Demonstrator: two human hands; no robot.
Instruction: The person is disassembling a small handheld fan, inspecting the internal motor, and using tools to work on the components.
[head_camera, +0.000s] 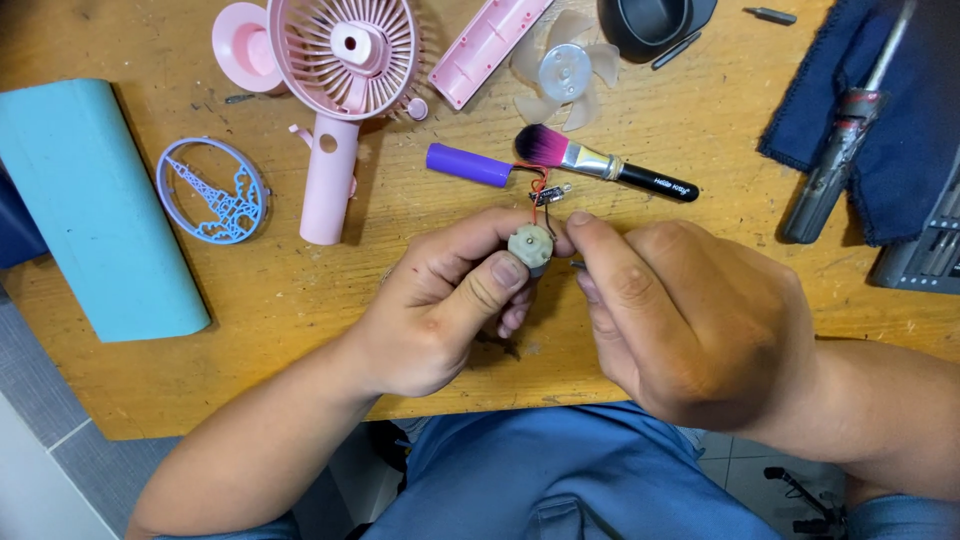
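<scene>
1. Small motor (530, 245): pinched between thumb and fingers of left hand (440, 305), round end face up, held above wooden table (300, 300).
2. Right hand (680, 320): fingers closed at motor's right side, thin metal tip barely visible; contents unclear.
3. Wires (540, 190): leading away toward purple battery (468, 164).
4. Nearby: makeup brush (600, 165), pink fan housing (340, 60), clear fan blade (565, 70), screwdriver (840, 150).

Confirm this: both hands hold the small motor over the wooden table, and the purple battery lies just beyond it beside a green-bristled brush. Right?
Not quite: the head view shows the brush has pink bristles. The left hand and right hand do hold the small motor, purple battery beyond.
</scene>
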